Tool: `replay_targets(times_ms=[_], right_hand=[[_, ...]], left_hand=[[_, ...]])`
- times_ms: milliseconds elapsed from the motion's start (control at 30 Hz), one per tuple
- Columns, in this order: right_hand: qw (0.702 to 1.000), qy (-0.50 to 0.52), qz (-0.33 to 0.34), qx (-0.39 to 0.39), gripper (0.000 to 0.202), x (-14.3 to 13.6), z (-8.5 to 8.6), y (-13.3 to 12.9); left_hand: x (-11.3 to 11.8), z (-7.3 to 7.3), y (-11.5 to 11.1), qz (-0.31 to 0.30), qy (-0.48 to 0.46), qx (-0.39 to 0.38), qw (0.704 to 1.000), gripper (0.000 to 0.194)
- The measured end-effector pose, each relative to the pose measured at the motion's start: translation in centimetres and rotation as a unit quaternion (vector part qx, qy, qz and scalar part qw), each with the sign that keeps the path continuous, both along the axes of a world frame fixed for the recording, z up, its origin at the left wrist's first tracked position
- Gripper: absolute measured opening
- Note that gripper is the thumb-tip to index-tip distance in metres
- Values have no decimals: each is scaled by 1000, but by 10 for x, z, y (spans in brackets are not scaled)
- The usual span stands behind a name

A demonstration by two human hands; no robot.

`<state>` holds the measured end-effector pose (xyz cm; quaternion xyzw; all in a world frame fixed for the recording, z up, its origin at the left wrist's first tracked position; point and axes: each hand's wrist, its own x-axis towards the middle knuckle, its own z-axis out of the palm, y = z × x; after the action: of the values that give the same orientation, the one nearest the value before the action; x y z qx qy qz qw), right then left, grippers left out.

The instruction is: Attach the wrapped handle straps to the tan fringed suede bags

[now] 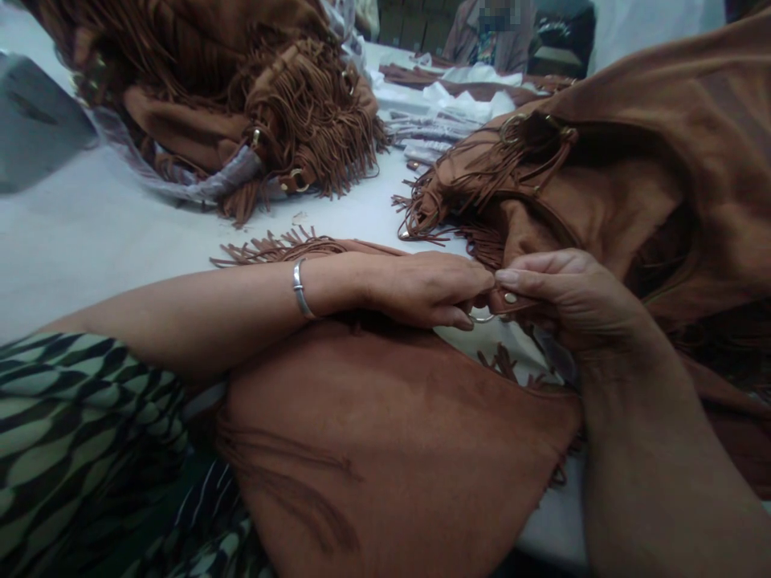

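My left hand (430,289), with a bracelet on the wrist, has its fingers closed at a metal ring (482,319), partly hidden by them. Against its fingertips, my right hand (563,293) pinches a brown leather strap (518,305) that carries a round metal stud. Thumb and forefinger of the right hand lie close to the left fingers. Below both hands, a brown suede bag (397,433) lies flat towards my lap, with thin cords trailing across its left part. Some fringe shows beyond my left forearm.
Fringed brown bags (313,120) with plastic wrap are piled on the white table (150,241) at the back left. A large open brown bag (608,185) lies on the right. Wrapped strips lie farther back, where a person (494,40) is at the table's far side.
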<state>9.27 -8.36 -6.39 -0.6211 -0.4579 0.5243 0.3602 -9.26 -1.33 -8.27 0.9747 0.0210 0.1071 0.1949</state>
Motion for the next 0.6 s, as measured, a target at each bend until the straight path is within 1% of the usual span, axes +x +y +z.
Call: replay_targets(times_ms=[100,167,267,367,433,467,533,600], right_hand=[[997,31,-5,76,29,0,5,0],[989,42,-19,141,27,3,12,-5],[976,42,-56,206,26,18,24,-16],[957,25,-109,269,23,40,29,-27],[953,12,-155,261,21,53,28,-34],[958,-1,-171,231,22,58,27,-38],[968,-46,-182,165,28,65,24,-48],[967,-98,-187,141,33,69,21,-61]], left_hand=[[2,-6,1,53,-48,33,997,30],[3,-7,2,90,-79,46,992,33],[4,-2,4,113,-95,29,989,29],[7,4,9,153,-68,-11,986,28],[10,6,15,185,-58,-49,980,27],[12,7,18,194,-59,-70,977,25],[18,8,27,196,-64,-107,973,22],[25,7,37,194,-74,-129,970,20]])
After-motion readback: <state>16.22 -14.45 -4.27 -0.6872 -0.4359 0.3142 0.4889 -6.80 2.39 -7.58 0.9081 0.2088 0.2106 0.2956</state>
